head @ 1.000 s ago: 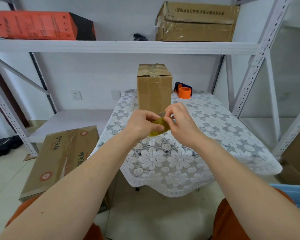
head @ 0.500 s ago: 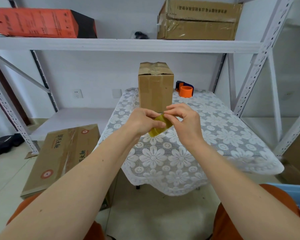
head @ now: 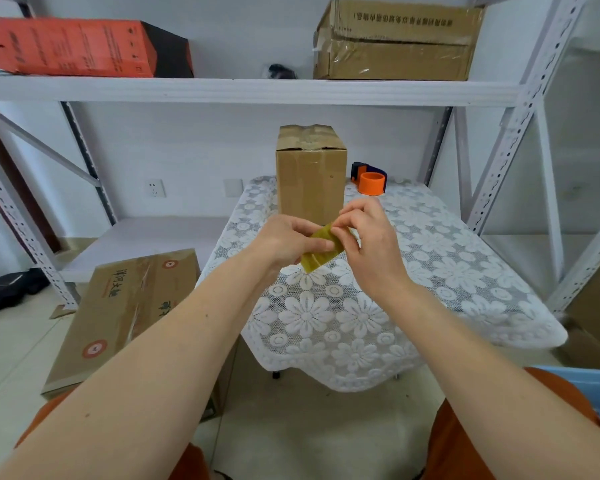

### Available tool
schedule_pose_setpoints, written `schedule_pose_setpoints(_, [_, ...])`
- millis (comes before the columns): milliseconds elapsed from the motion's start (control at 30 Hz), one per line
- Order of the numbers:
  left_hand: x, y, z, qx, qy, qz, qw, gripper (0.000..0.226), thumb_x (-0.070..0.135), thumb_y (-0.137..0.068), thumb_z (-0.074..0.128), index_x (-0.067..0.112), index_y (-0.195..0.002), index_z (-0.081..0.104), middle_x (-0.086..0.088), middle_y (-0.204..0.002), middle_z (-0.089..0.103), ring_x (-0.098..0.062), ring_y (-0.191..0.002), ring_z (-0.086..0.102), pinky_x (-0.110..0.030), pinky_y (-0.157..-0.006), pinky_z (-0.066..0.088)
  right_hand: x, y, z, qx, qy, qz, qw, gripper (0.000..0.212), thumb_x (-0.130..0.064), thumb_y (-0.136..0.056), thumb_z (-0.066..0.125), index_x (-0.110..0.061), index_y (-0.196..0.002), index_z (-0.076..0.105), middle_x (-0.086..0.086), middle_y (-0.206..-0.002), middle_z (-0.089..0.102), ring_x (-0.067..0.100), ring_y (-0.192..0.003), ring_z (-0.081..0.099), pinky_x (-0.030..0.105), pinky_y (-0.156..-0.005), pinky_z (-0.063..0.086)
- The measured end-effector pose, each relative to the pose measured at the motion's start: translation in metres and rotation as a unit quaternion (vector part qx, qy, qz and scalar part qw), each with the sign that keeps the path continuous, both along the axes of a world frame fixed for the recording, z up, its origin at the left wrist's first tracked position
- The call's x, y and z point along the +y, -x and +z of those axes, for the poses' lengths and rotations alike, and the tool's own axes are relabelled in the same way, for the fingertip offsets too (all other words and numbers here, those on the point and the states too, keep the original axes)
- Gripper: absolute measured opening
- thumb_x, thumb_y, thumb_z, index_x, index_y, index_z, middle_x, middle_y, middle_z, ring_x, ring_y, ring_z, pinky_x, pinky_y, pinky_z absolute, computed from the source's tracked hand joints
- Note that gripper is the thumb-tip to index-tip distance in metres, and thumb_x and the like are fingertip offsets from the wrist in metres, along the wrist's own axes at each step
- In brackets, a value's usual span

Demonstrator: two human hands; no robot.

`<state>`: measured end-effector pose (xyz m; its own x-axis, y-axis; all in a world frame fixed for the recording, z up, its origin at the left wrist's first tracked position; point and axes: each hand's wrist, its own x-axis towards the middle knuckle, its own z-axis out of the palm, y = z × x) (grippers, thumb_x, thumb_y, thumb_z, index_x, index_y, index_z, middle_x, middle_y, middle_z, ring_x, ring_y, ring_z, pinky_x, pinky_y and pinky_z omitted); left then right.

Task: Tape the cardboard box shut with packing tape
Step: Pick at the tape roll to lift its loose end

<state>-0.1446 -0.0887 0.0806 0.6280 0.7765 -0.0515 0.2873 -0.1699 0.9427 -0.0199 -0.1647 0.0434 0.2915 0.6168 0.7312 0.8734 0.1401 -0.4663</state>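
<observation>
A tall brown cardboard box (head: 310, 178) stands upright at the far end of the lace-covered table (head: 430, 271), its top flaps folded down. In front of it, above the table, my left hand (head: 284, 239) grips a roll of yellowish packing tape (head: 321, 251). My right hand (head: 368, 237) pinches the roll's upper edge with fingertips and thumb. An orange tape dispenser (head: 369, 180) lies on the table just right of the box.
A flat cardboard carton (head: 118, 317) leans on the floor left of the table. The shelf above holds a red box (head: 80, 46) and a brown carton (head: 395, 39). Metal rack posts (head: 520, 119) stand at the right. A blue bin (head: 593, 386) shows at the lower right.
Both hands have stayed together on the tape roll in front of the box. The right fingers have shifted slightly along the roll's upper edge, and the roll has tilted a little.
</observation>
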Motion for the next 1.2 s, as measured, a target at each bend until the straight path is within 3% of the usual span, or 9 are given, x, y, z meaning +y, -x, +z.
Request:
schedule_pose_setpoints(133, [0.002, 0.002, -0.001, 0.041, -0.085, -0.028, 0.995, 0.017, 0.020, -0.076, 0.077, 0.016, -0.092, 0.073, 0.005, -0.084, 0.066, -0.006, -0.077, 0.057, -0.016, -0.067, 0.043, -0.002, -0.002, -0.004, 0.003, 0.015, -0.023, 1.000, 0.007, -0.005, -0.088, 0.059, -0.004, -0.084, 0.064, 0.000, -0.086, 0.056, 0.016, -0.080, 0.053, 0.024, -0.071, 0.045])
schedule_pose_setpoints(233, [0.003, 0.004, -0.001, 0.061, -0.083, -0.023, 0.994, 0.021, 0.030, -0.075, 0.077, 0.014, -0.088, 0.074, 0.000, -0.087, 0.068, -0.010, -0.078, 0.057, -0.025, -0.072, 0.046, -0.002, 0.000, 0.000, 0.017, 0.025, -0.024, 0.999, 0.007, -0.006, -0.088, 0.059, -0.005, -0.084, 0.065, -0.002, -0.085, 0.057, 0.014, -0.078, 0.053, 0.021, -0.069, 0.043])
schedule_pose_setpoints(367, [0.006, 0.006, 0.000, 0.061, -0.045, -0.009, 0.997, 0.025, 0.035, -0.074, 0.077, 0.017, -0.091, 0.073, 0.002, -0.084, 0.064, -0.009, -0.073, 0.052, -0.021, -0.060, 0.039, 0.000, 0.003, 0.006, 0.022, 0.037, -0.024, 0.999, 0.008, -0.008, -0.088, 0.059, -0.007, -0.082, 0.064, -0.004, -0.083, 0.057, 0.011, -0.078, 0.052, 0.015, -0.067, 0.040])
schedule_pose_setpoints(600, [0.009, -0.001, -0.004, 0.043, -0.037, 0.050, 0.997, 0.025, 0.035, -0.070, 0.080, 0.015, -0.083, 0.072, -0.006, -0.090, 0.071, -0.020, -0.085, 0.063, -0.035, -0.080, 0.052, 0.001, 0.005, 0.014, 0.072, 0.093, -0.025, 0.993, 0.008, -0.011, -0.091, 0.056, -0.011, -0.086, 0.062, -0.006, -0.083, 0.057, 0.011, -0.080, 0.053, 0.020, -0.070, 0.042])
schedule_pose_setpoints(800, [0.009, -0.001, -0.005, 0.048, -0.042, 0.020, 0.998, 0.030, 0.032, -0.071, 0.080, 0.012, -0.090, 0.070, -0.004, -0.086, 0.067, -0.020, -0.084, 0.062, -0.037, -0.084, 0.052, 0.002, -0.002, 0.027, 0.159, 0.146, 0.006, 0.976, 0.008, -0.011, -0.089, 0.059, -0.015, -0.083, 0.064, -0.004, -0.081, 0.062, 0.015, -0.081, 0.059, 0.028, -0.075, 0.051])
schedule_pose_setpoints(867, [0.007, -0.002, -0.007, 0.070, -0.075, -0.013, 0.995, 0.043, 0.036, -0.064, 0.083, 0.016, -0.099, 0.068, -0.001, -0.093, 0.064, -0.016, -0.088, 0.060, -0.034, -0.082, 0.051, 0.002, -0.004, 0.029, 0.159, 0.142, -0.001, 0.977, 0.009, -0.012, -0.087, 0.062, -0.015, -0.080, 0.065, -0.003, -0.082, 0.063, 0.014, -0.081, 0.060, 0.032, -0.077, 0.053])
schedule_pose_setpoints(967, [0.002, -0.005, -0.011, 0.098, -0.187, 0.012, 0.977, 0.059, 0.042, -0.055, 0.086, 0.031, -0.108, 0.063, 0.004, -0.108, 0.060, -0.016, -0.098, 0.057, -0.035, -0.085, 0.051, 0.002, -0.003, 0.033, 0.135, 0.129, -0.018, 0.982, 0.011, -0.010, -0.085, 0.064, -0.017, -0.077, 0.067, -0.010, -0.074, 0.061, 0.012, -0.076, 0.060, 0.033, -0.076, 0.055])
schedule_pose_setpoints(1067, [-0.002, -0.008, -0.013, 0.107, -0.301, 0.043, 0.947, 0.053, 0.052, -0.061, 0.077, 0.039, -0.110, 0.060, 0.011, -0.107, 0.062, -0.013, -0.098, 0.056, -0.031, -0.084, 0.048, 0.003, -0.002, 0.035, 0.127, 0.116, -0.038, 0.984, 0.011, -0.007, -0.085, 0.063, -0.014, -0.078, 0.068, -0.012, -0.071, 0.059, 0.015, -0.077, 0.062, 0.034, -0.075, 0.055])
schedule_pose_setpoints(1200, [-0.005, -0.007, -0.015, 0.105, -0.384, 0.058, 0.916, 0.049, 0.060, -0.066, 0.068, 0.035, -0.109, 0.063, 0.008, -0.100, 0.068, -0.016, -0.094, 0.060, -0.033, -0.080, 0.049, 0.004, -0.001, 0.037, 0.137, 0.122, -0.042, 0.982, 0.013, -0.005, -0.087, 0.060, -0.013, -0.077, 0.065, -0.008, -0.072, 0.059, 0.018, -0.078, 0.062, 0.034, -0.075, 0.054])
